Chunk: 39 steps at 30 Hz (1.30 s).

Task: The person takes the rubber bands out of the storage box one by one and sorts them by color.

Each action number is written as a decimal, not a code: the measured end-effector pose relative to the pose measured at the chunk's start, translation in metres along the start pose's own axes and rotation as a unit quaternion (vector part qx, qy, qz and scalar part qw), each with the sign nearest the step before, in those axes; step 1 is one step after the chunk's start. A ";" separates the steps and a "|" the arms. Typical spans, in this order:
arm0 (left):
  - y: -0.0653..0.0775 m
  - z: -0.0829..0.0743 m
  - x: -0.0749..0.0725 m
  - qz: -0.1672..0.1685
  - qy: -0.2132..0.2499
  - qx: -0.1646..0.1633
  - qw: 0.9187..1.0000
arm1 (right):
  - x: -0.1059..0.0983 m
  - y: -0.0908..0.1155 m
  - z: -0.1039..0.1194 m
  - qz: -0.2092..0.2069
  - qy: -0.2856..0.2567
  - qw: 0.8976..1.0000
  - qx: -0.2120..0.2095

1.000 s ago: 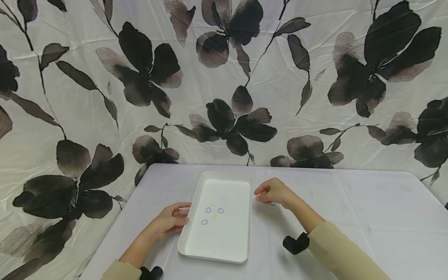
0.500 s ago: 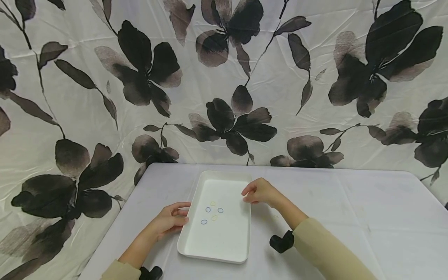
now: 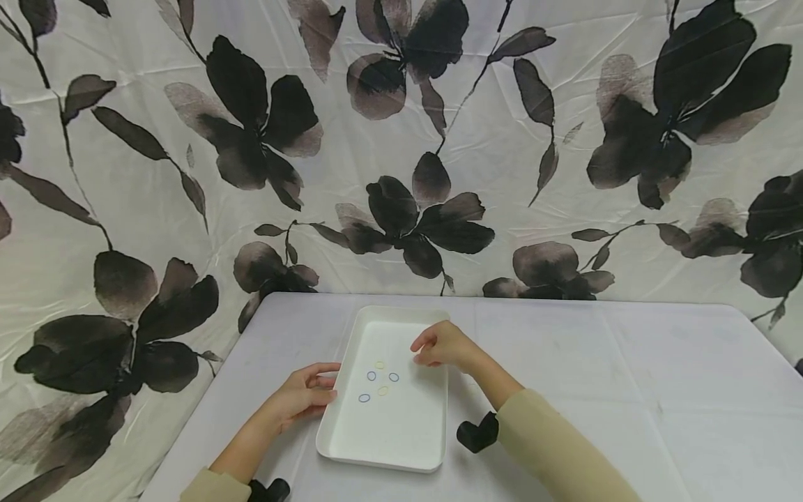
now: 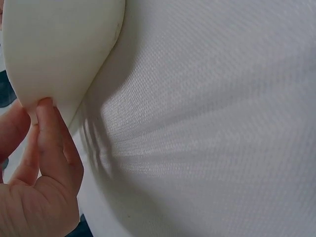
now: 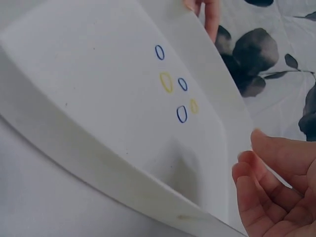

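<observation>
A white rectangular tray (image 3: 383, 443) rests on the table, with several thin blue and yellow oval rings lying inside it. In the right wrist view a blue ring (image 5: 182, 114) and a yellow ring (image 5: 166, 82) show clearly. My left hand (image 3: 305, 395) holds the tray's left edge; in the left wrist view its thumb and fingers (image 4: 48, 131) pinch the rim. Above the tray's right side is my right hand (image 3: 442, 346), fingers loosely bent, thumb (image 5: 271, 148) apart from the fingertips. Nothing shows between them.
A white cloth covers the table (image 3: 615, 390). Behind its far edge hangs a white curtain (image 3: 439, 265) with dark flowers. Black wrist-worn pieces sit under both sleeves, the right one (image 3: 478, 434) close to the tray's right side.
My right hand has moved left from the table beside the tray to over the tray. A small blue ring seen earlier by that hand is no longer visible. My left hand keeps its hold.
</observation>
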<state>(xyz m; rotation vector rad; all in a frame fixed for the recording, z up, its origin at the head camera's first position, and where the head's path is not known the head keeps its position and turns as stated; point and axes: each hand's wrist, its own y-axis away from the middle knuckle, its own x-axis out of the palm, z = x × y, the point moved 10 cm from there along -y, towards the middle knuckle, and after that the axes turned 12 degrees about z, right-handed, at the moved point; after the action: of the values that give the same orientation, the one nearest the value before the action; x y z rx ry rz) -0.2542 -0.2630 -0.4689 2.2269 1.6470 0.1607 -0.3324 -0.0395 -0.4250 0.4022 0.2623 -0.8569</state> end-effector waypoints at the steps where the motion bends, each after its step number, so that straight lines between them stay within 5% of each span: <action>1: 0.000 0.000 0.000 -0.001 0.000 -0.001 1.000 | 0.001 -0.001 0.000 0.000 0.001 1.000 0.000; 20: -0.003 0.003 -0.003 -0.010 -0.003 -0.008 1.000 | 0.024 -0.024 -0.006 0.007 0.021 1.000 -0.005; 31: -0.002 0.004 -0.002 -0.003 -0.003 -0.003 1.000 | 0.039 -0.029 -0.009 0.007 0.073 0.997 0.015; 39: -0.001 -0.001 -0.001 -0.022 -0.023 -0.004 0.999 | 0.047 -0.027 -0.005 -0.008 0.125 0.992 -0.015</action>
<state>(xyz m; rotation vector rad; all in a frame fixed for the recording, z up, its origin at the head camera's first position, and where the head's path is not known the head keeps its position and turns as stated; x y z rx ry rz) -0.2554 -0.2637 -0.4686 2.1706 1.6676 0.1033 -0.3241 -0.0844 -0.4539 0.4793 0.5101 -0.8181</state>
